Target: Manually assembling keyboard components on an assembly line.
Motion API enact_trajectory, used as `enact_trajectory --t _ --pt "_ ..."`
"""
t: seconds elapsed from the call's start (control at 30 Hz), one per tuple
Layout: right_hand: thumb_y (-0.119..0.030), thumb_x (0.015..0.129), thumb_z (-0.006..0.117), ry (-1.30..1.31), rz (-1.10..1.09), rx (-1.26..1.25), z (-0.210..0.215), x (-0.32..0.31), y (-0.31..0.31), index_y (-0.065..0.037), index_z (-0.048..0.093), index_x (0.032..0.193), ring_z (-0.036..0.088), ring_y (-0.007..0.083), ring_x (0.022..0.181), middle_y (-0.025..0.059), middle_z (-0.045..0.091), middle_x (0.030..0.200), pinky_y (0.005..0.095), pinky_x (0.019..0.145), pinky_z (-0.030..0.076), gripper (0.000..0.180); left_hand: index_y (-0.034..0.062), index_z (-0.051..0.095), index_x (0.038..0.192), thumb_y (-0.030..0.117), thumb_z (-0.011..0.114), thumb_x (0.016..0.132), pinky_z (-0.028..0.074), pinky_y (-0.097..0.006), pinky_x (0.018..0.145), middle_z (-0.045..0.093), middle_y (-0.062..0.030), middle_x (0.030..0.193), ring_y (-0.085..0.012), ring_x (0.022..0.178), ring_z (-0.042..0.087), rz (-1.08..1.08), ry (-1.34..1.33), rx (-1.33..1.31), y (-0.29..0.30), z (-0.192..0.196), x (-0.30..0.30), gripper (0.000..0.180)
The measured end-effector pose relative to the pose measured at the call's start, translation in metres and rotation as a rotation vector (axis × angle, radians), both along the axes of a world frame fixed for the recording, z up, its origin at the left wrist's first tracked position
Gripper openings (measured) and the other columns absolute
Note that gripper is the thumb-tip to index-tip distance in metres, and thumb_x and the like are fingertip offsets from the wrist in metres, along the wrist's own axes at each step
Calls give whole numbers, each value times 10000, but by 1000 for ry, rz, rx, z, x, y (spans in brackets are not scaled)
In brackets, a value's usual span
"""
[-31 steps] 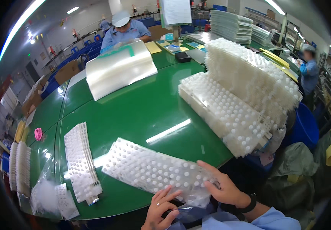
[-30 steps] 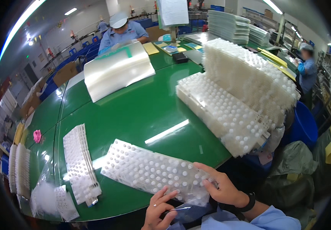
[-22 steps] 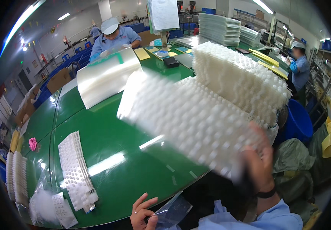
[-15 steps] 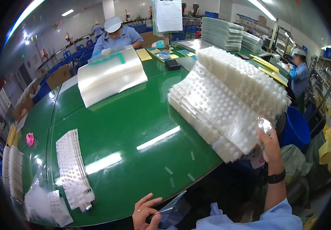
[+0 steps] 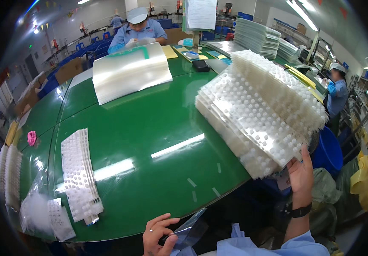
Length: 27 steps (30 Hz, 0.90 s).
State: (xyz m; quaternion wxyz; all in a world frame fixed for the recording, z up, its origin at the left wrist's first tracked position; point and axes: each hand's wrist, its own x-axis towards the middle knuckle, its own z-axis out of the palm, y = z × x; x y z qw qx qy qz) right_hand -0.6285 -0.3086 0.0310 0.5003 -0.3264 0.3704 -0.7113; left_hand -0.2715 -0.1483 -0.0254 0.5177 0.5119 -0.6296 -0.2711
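At the near right corner of a tall stack of translucent sheets with raised white round dots [image 5: 252, 115], my right hand [image 5: 301, 175] has its fingers at the corner of the top sheet. The fingertips are partly hidden under that corner. Low at the table's front edge, my left hand [image 5: 160, 234] is closed in a pinch on a piece of clear plastic film [image 5: 191, 228]. This film hangs just off the table edge, and a ring shows on one finger.
Narrow dotted strips [image 5: 78, 175] lie on the green table [image 5: 149, 123] at left, near a clear plastic bag [image 5: 36, 211]. A smooth sheet stack [image 5: 132, 74] stands before a co-worker [image 5: 139, 30]. A blue bin [image 5: 328, 149] is at right.
My right hand has shifted slightly down, its fingers now at the sheet's corner; the bright glare there is gone. My left hand stays pinched on the film. The view has shifted a little.
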Motion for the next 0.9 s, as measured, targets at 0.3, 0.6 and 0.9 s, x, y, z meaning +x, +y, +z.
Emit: enact_trajectory --t 0.3,0.6,0.9 --pt "-52 926 538 326 -162 3 -12 23 3 -115 243 1481 572 214 1085 123 518 1270 305 843 544 632 5 584 785 113 613 837 434 -437 934 674 -194 1071 -366 1100 589 -31 13 -13 1 -5 3 124" --pt "66 881 505 -66 -100 31 17 5 -3 -91 264 1481 610 148 967 95 563 1183 266 801 533 665 49 588 791 199 625 846 379 -438 985 679 -131 1118 -303 1138 585 -45 25 24 -3 -22 6 164" --pt "19 832 586 1383 -580 -113 -7 13 20 -39 340 1424 502 318 1185 152 367 1434 403 961 457 644 19 604 781 139 637 842 434 -432 925 683 -166 1046 -351 1078 600 -43 -78 29 -5 -6 2 138"
